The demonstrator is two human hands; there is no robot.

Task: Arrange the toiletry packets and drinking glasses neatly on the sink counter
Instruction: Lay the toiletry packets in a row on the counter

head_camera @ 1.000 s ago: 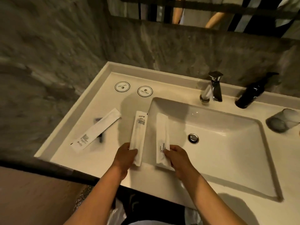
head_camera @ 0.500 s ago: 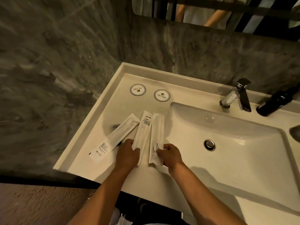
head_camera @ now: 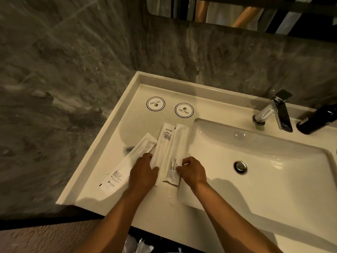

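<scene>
1. Three packets lie on the counter [head_camera: 138, 207] left of the basin [head_camera: 264, 172]: left packet [head_camera: 127, 163], middle packet [head_camera: 163, 148], right packet [head_camera: 177, 148].
2. Two round coasters [head_camera: 155, 103] sit behind them, toward the back-left corner.
3. The faucet [head_camera: 273, 112] and a bottle [head_camera: 317, 119] stand along the back edge.

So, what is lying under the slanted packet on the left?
A dark, slim object sticks out from under the slanted packet near its upper part. Most of it is covered, so I cannot tell what it is.
</scene>
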